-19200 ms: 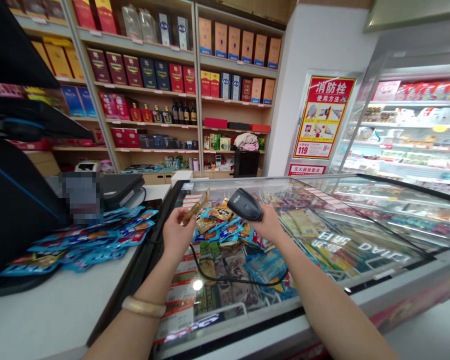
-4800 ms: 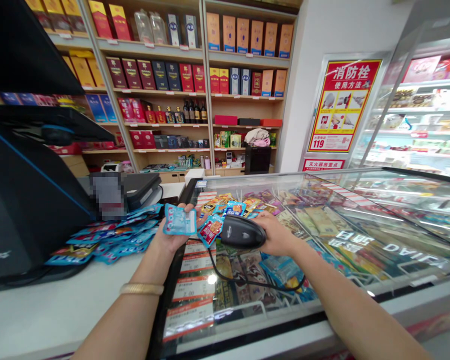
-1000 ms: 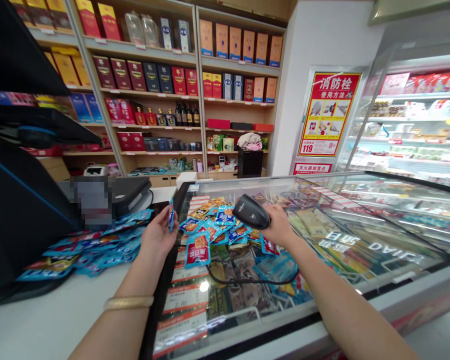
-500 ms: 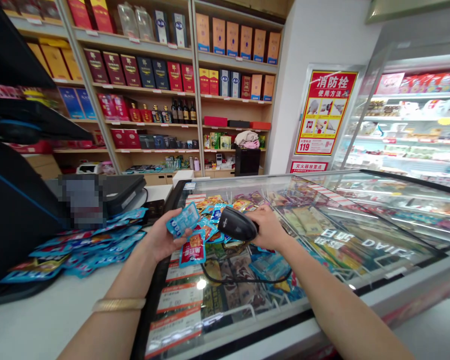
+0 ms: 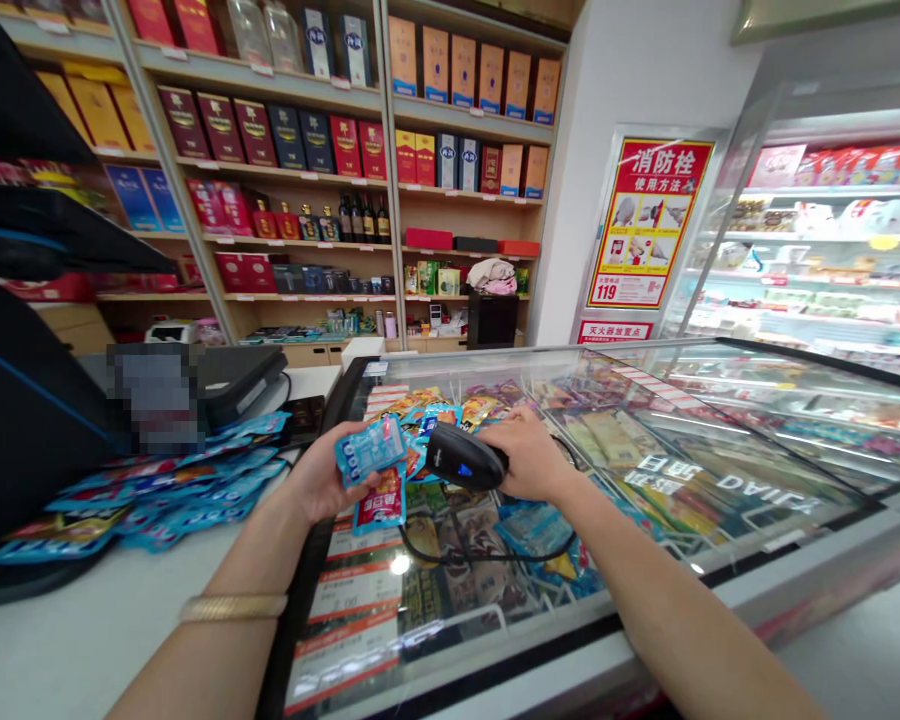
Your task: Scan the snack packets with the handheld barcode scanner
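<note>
My left hand [image 5: 328, 478] is closed on a blue snack packet [image 5: 371, 450], its printed back turned up. Just below it, a red and blue snack packet [image 5: 381, 503] lies by my fingertips; whether I also hold it I cannot tell. In my right hand [image 5: 529, 455] is a black barcode scanner [image 5: 461, 457], its head pointing left at the packet and a small blue light showing on it. The scanner's black cable [image 5: 487, 558] loops over the freezer's glass top. More snack packets [image 5: 412, 402] lie on the glass behind the scanner.
Under my hands is a glass-topped chest freezer [image 5: 720, 590] filled with packaged goods. On the white counter [image 5: 187, 600] at left are a heap of blue packets [image 5: 217, 490] and a black monitor stand [image 5: 30, 420]. Shelves of boxed bottles [image 5: 292, 140] stand behind.
The scanner in my right hand has moved slightly left and down, and a blue light now shows on it. The blue packet in my left hand has tilted flatter and moved slightly right.
</note>
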`<state>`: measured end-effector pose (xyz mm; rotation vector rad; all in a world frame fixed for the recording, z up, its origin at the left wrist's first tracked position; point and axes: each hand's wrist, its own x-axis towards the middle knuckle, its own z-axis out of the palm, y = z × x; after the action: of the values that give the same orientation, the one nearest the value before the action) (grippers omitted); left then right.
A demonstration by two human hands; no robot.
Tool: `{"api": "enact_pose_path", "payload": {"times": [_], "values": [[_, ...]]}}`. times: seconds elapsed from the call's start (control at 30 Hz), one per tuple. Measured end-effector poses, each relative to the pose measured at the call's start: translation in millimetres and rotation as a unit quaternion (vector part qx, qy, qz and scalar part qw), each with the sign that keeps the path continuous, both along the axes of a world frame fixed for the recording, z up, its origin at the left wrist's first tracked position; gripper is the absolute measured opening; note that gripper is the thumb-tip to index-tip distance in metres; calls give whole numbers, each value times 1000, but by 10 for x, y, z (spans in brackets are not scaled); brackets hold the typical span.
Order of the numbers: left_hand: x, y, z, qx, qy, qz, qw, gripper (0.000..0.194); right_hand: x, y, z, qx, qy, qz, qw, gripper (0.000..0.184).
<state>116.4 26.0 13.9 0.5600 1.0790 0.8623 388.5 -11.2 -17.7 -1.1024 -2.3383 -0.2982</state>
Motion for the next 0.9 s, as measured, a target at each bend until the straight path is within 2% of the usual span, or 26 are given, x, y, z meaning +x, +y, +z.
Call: {"api": "enact_pose_path", "payload": {"times": [0.2, 0.27, 0.3, 0.37, 0.43, 0.5, 0.57, 0.63, 0.7, 0.8, 0.9], "values": [[-28, 26, -60, 32, 1, -20, 999, 19, 9, 15, -29, 6, 28, 7, 1000, 25], [-20, 59, -123, 90, 18, 16, 996, 17, 42, 34, -45, 19, 52, -5, 998, 26], [-6, 81, -162, 142, 38, 49, 988, 18, 67, 47, -52, 27, 65, -17, 997, 25], [39, 128, -255, 279, 122, 115, 945, 27, 129, 76, -62, 44, 91, -50, 994, 23], [99, 177, -360, 408, 248, 132, 869, 42, 205, 109, -69, 60, 112, -86, 988, 21], [161, 222, -470, 491, 365, 89, 786, 52, 285, 141, -79, 69, 123, -124, 982, 18], [213, 261, -571, 536, 438, 22, 721, 57, 361, 174, -92, 75, 129, -165, 975, 15], [246, 294, -644, 555, 490, -27, 672, 59, 426, 204, -108, 84, 135, -198, 967, 17], [247, 319, -676, 553, 537, -37, 636, 57, 474, 231, -125, 89, 142, -218, 961, 21], [174, 341, -649, 518, 599, 8, 610, 49, 509, 263, -149, 88, 146, -234, 957, 27], [7, 359, -579, 447, 666, 82, 591, 48, 510, 282, -176, 87, 139, -246, 955, 26]]}}
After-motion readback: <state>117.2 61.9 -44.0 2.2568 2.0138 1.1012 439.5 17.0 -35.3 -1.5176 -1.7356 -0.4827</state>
